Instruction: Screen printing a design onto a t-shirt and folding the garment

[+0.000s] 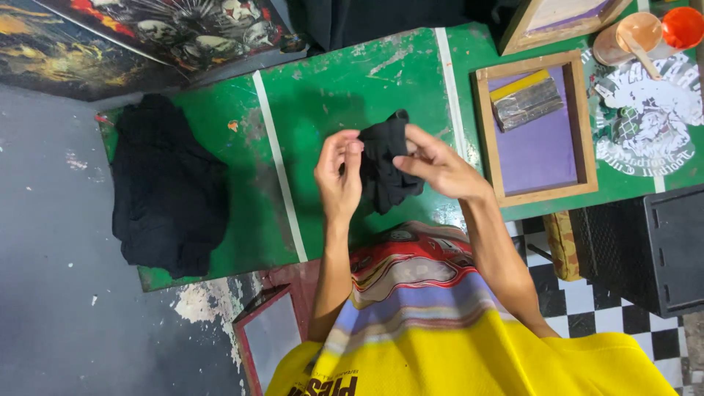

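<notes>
Both of my hands hold a small bunched black cloth up above the green table. My left hand pinches its left edge with the fingertips. On the other side, my right hand grips the cloth with thumb and fingers. A pile of black garments lies on the table's left end, well apart from both hands.
A wooden frame with a purple screen lies right of my hands, a squeegee resting on it. A second frame and orange cups sit at the far right. A black crate stands on the checkered floor.
</notes>
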